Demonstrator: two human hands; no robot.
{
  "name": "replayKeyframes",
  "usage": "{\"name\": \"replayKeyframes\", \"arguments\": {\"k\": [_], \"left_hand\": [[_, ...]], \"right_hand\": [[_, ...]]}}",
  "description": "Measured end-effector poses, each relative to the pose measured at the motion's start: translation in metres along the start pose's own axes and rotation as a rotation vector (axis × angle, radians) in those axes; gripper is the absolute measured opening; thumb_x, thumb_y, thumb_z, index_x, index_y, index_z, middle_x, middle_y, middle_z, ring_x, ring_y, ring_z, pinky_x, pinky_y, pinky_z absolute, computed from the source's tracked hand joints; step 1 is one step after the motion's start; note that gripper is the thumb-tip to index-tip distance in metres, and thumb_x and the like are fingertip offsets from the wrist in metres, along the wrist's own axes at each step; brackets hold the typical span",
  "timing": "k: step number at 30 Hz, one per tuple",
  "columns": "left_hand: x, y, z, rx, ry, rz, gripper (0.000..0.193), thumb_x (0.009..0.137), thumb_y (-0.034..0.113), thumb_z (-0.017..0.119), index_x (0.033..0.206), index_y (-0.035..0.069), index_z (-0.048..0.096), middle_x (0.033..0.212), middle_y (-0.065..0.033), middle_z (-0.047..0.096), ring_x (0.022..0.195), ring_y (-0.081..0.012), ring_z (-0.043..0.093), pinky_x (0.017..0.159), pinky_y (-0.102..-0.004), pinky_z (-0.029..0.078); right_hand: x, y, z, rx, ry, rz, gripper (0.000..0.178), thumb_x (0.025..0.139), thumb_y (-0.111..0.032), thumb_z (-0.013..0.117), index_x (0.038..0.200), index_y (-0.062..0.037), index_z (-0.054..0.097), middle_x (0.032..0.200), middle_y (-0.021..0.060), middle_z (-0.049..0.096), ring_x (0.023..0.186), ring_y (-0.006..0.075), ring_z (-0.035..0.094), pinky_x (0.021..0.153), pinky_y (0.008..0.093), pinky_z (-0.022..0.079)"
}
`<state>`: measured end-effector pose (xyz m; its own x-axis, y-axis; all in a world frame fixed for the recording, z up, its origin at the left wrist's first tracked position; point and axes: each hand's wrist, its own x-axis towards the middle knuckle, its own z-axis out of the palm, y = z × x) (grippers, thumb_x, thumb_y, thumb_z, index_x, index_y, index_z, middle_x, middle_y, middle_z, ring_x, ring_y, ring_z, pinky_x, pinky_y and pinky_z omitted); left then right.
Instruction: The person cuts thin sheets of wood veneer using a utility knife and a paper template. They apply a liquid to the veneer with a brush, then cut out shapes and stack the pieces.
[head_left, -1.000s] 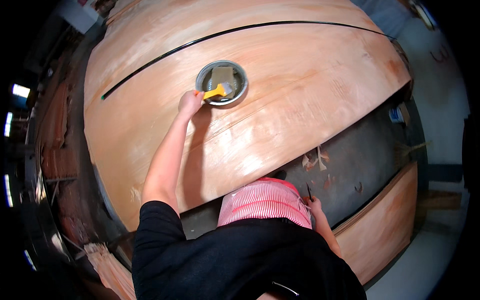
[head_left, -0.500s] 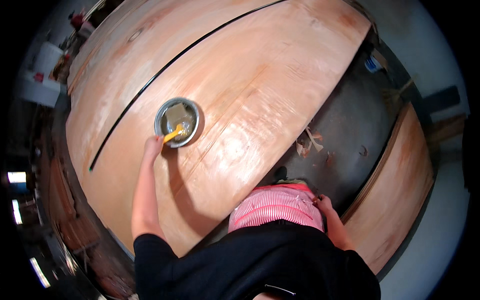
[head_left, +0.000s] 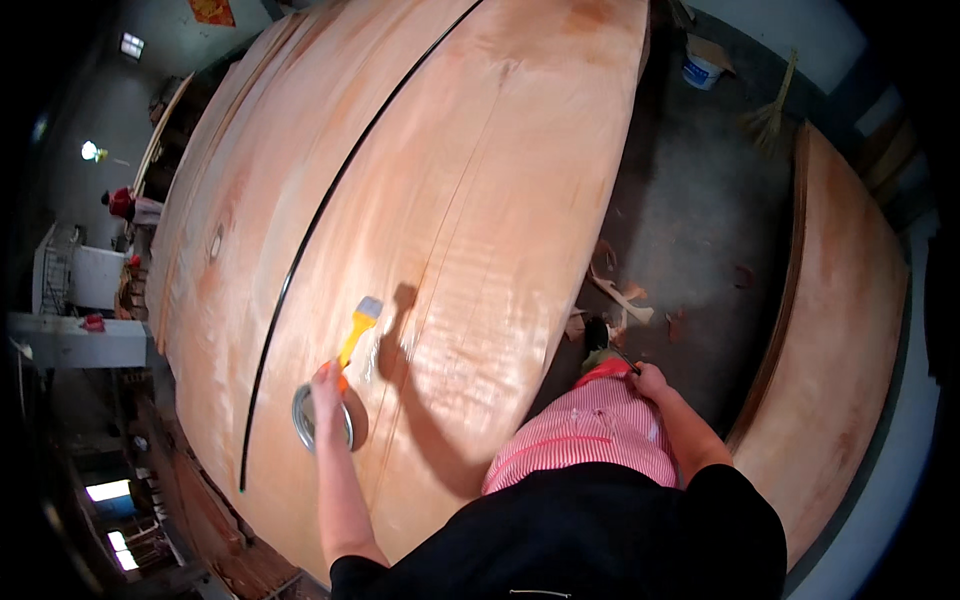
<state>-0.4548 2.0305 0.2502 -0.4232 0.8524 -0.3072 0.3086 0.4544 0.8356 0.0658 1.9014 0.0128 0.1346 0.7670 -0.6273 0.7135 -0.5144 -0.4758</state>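
Observation:
My left hand (head_left: pixel 327 384) is closed round the handle of a flat brush (head_left: pixel 359 325) with a yellow handle and pale grey bristles. The brush is held above a wide wooden sheet (head_left: pixel 480 200), beside a wet, shiny streak. Under my left hand and wrist stands a round metal pot (head_left: pixel 302 424), partly covered by them; its contents are mostly hidden. Down by my red-and-white striped apron (head_left: pixel 575 425), my right hand (head_left: pixel 650 381) is closed on a thin dark stick-like thing (head_left: pixel 626 361), whose kind I cannot make out.
A long black strip (head_left: pixel 322 205) lies curved across the sheet. To the right, past the dark floor (head_left: pixel 700 220) with wood shavings (head_left: pixel 622 300), lies another stack of wooden sheets (head_left: pixel 840 340). A bucket (head_left: pixel 701 68) and a broom (head_left: pixel 768 120) stand at the far right.
The brush has come out of the pot and now hangs over the sheet beyond it. My view has turned, so the pot sits lower and further left. My right hand stays by the apron.

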Motion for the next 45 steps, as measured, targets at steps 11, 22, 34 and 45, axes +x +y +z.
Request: {"name": "replayKeyframes", "arguments": {"k": [11, 22, 34, 45], "left_hand": [[0.225, 0.169, 0.322, 0.144, -0.143, 0.226, 0.025, 0.078, 0.023, 0.04, 0.077, 0.005, 0.057, 0.045, 0.0021, 0.038, 0.034, -0.0078, 0.032, 0.033, -0.0234, 0.024], [0.231, 0.209, 0.36, 1.273, 0.01, 0.763, 0.024, 0.079, 0.027, 0.042, 0.07, 0.007, 0.052, 0.062, -0.0116, 0.056, 0.057, -0.0282, 0.055, 0.05, -0.0395, 0.042], [0.096, 0.114, 0.184, 1.436, -0.181, 0.658, 0.014, 0.074, 0.016, 0.045, 0.064, 0.007, 0.049, 0.051, -0.0096, 0.052, 0.047, -0.0249, 0.053, 0.04, -0.0366, 0.039], [-0.019, 0.027, 0.047, 1.604, -0.305, 0.414, 0.012, 0.072, 0.012, 0.044, 0.066, 0.007, 0.053, 0.056, -0.0089, 0.055, 0.051, -0.024, 0.056, 0.043, -0.0351, 0.043]], "right_hand": [[0.079, 0.106, -0.066, 0.324, 0.091, 0.191, 0.015, 0.075, -0.012, 0.049, 0.082, -0.0006, 0.056, 0.064, 0.0089, 0.056, 0.056, 0.016, 0.054, 0.054, 0.0273, 0.041], [0.064, 0.11, -0.102, 0.636, 0.007, 0.478, 0.014, 0.073, -0.011, 0.051, 0.08, 0.0018, 0.054, 0.065, 0.0097, 0.057, 0.055, 0.0161, 0.055, 0.052, 0.0293, 0.042], [0.092, 0.024, -0.131, 0.459, 0.033, 0.192, 0.016, 0.074, -0.015, 0.05, 0.082, -0.0012, 0.056, 0.067, 0.0097, 0.057, 0.06, 0.0159, 0.055, 0.054, 0.0296, 0.043], [0.052, 0.061, -0.09, 0.075, 0.136, 0.142, 0.022, 0.071, -0.02, 0.053, 0.079, 0.0003, 0.056, 0.068, 0.0135, 0.057, 0.064, 0.0226, 0.056, 0.058, 0.0324, 0.042]]}}
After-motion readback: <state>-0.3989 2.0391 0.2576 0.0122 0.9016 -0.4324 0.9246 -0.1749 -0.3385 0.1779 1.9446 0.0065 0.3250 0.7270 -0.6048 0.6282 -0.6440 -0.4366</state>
